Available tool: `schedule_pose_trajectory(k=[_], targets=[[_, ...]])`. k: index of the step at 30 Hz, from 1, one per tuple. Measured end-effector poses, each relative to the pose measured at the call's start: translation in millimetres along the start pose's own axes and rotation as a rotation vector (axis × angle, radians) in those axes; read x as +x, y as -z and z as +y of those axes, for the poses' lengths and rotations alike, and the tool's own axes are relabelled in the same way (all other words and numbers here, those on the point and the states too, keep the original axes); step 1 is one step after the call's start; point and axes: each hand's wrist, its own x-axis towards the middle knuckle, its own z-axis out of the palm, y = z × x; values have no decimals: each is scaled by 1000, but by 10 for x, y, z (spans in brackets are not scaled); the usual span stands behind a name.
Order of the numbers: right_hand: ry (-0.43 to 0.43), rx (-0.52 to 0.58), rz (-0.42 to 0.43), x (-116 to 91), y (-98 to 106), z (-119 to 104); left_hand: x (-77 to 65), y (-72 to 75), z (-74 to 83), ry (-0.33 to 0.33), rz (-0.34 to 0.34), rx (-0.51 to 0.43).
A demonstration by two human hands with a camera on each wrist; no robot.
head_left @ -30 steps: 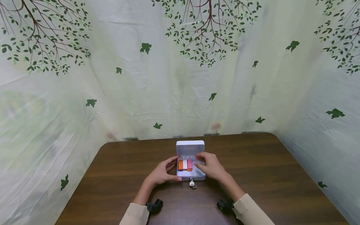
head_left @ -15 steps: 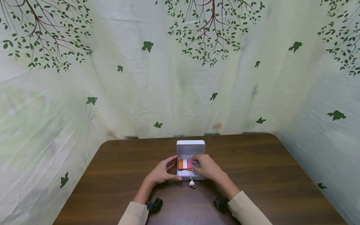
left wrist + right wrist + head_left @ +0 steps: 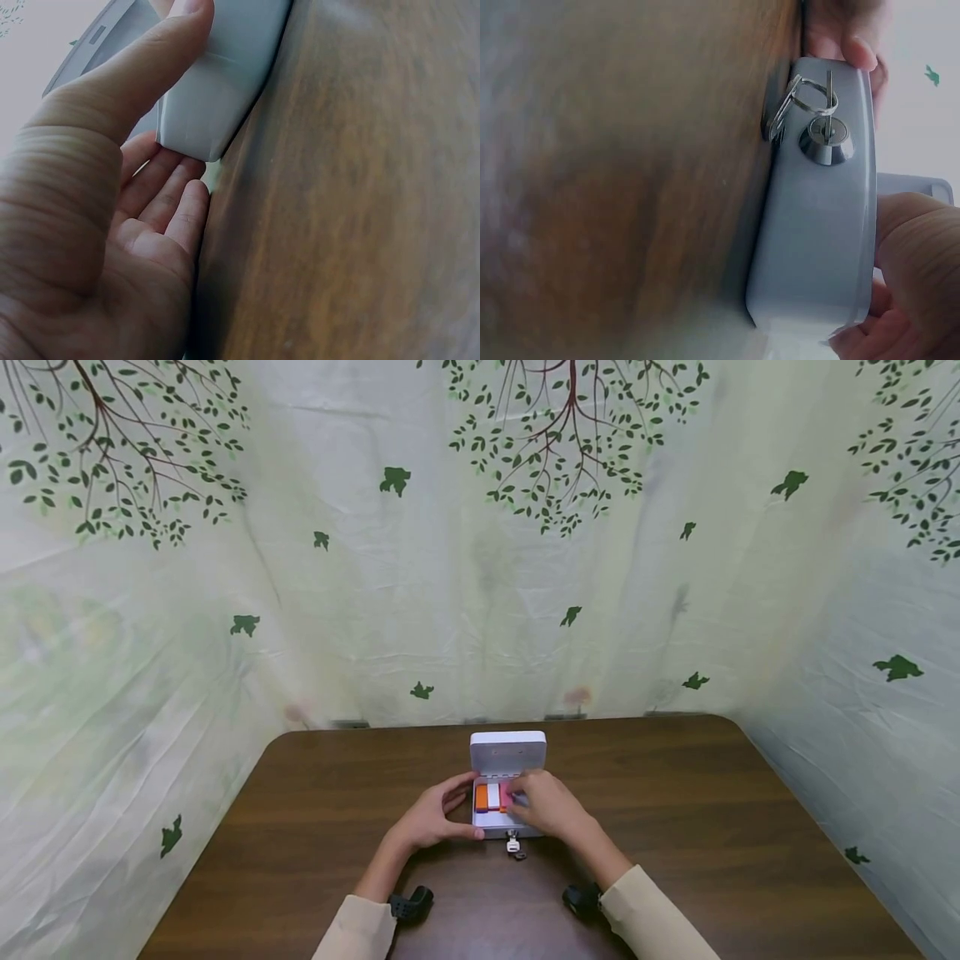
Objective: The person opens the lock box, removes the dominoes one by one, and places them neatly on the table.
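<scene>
A small white metal cash box (image 3: 489, 832) stands on the table with its lid (image 3: 507, 752) raised. Inside, at the left, lie an orange block (image 3: 482, 798), a white block (image 3: 492, 797) and a pink block (image 3: 504, 793) side by side. My left hand (image 3: 427, 817) holds the box's left side, thumb at the front corner and fingers farther back. My right hand (image 3: 551, 803) reaches into the box, its thumb and forefinger at the two ends of the pink block, partly covering it. In the right wrist view, a key (image 3: 829, 94) sits in the front lock (image 3: 828, 140).
The brown wooden table (image 3: 300, 843) extends to both sides of the box. Behind it hangs a pale curtain (image 3: 360, 610) printed with leaves. A dark wrist strap (image 3: 411, 904) is on the left wrist, another dark strap (image 3: 581, 902) on the right.
My right hand has moved left, from the box's right part onto the pink block. The left hand keeps its place on the box.
</scene>
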Motion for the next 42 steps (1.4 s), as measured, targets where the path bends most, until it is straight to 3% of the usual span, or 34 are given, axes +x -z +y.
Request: schedule_pose_trajectory(k=[20,33,42], targets=[[0,61,-9,1,-6,6,-5,-2,-15,-17,5,7],[69,89,-16,15,-4,64,-31,8,-1,-12,10,12],[24,157,-25,-29,54,92,-23,3,-32,-9,8,12]])
